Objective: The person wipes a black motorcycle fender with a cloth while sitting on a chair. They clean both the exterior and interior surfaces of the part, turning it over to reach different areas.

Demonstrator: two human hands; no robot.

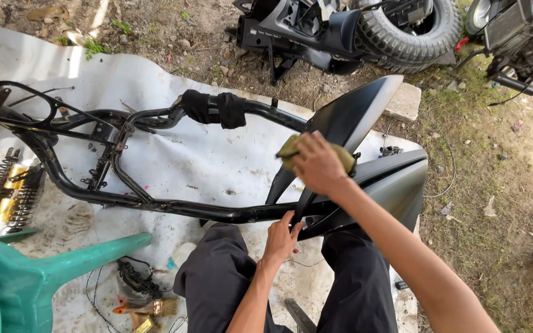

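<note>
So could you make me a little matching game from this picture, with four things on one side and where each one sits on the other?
Things:
1. olive-yellow cleaning cloth
2. coiled black and gold shock absorbers
3. knobbly black rubber tyre
4. teal plastic chair

Places:
A. top of the picture, on the bare ground
B. bottom left corner
C. under the right hand, on the glossy black body panel
D. left edge, on the white ground sheet

Pairs: 1-C, 2-D, 3-A, 4-B
</note>
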